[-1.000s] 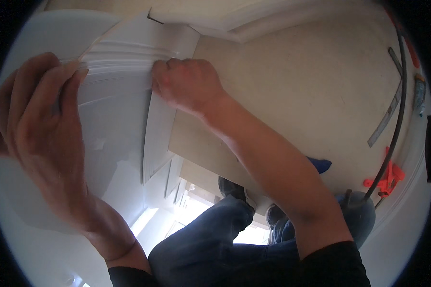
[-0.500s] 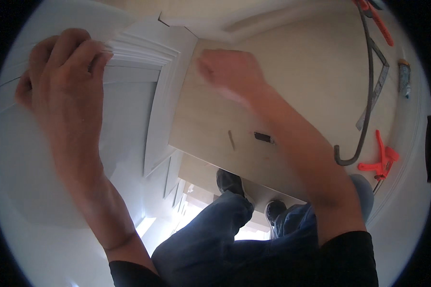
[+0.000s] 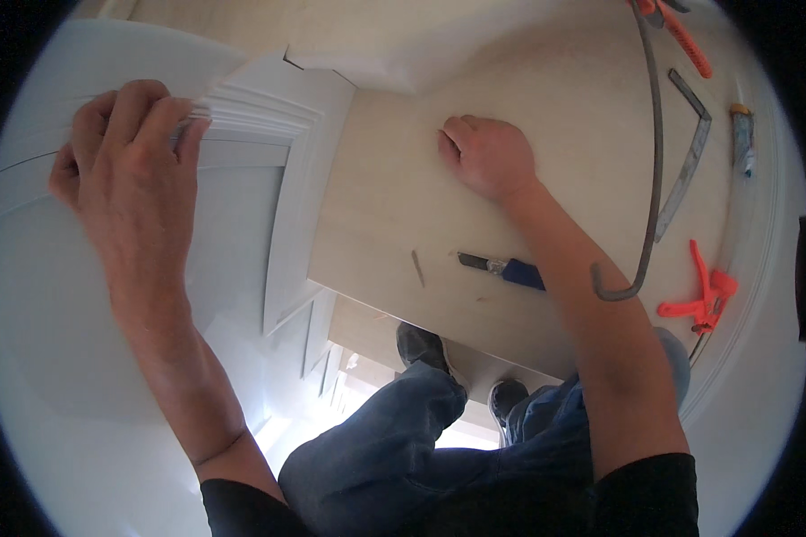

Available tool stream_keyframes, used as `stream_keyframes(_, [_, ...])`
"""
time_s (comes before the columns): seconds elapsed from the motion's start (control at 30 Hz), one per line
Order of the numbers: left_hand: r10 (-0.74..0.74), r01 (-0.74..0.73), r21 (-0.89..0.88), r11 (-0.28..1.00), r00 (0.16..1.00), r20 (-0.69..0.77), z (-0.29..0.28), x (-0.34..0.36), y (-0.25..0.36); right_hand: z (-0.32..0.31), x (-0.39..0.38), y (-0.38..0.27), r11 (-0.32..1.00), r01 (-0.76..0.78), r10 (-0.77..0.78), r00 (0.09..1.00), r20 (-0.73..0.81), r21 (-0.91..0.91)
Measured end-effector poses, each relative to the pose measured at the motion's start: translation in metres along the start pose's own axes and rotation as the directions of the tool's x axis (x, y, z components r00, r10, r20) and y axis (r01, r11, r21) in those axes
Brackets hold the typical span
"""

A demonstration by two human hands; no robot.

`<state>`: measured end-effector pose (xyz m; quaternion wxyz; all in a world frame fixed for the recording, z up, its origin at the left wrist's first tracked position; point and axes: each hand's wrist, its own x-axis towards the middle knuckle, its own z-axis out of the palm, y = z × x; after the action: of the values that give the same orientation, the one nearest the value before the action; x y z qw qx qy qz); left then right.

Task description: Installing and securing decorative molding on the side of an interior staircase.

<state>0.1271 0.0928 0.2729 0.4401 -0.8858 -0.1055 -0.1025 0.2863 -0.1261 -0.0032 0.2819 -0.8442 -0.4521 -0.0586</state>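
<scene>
Left hand (image 3: 121, 179) lies flat with fingers spread and curled over the top of the white moulded door panel (image 3: 242, 224), its fingertips (image 3: 166, 112) hooked on the stepped white moulding; the palm presses on the panel's face rather than closing around anything. The panel's long axis runs from the upper left, under that hand, down towards the person's legs, and its raised edge strip runs the same way beside the pale beige board surface (image 3: 403, 206). Right hand (image 3: 488, 157) rests on the pale board as a loose fist, knuckles down, holding nothing visible. Just below that forearm lies a blue-handled utility knife (image 3: 501, 267), its blade pointing left. A curved dark metal bar (image 3: 649, 170) runs down the right, with orange spring clamps (image 3: 703, 294) near its hooked end.
</scene>
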Motion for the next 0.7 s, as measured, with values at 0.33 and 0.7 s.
stream_keyframes(0.33, [-0.09,0.095,-0.264,0.96,0.995,0.031,-0.036,-0.04,0.015,-0.009,0.002,0.0,0.999,-0.005,0.01,0.991,0.131,-0.036])
stream_keyframes(0.7, [0.047,0.235,-0.968,0.091,0.97,0.239,-0.01,-0.212,0.127,0.033,-0.004,-0.096,0.866,-0.205,0.211,0.977,0.039,0.457])
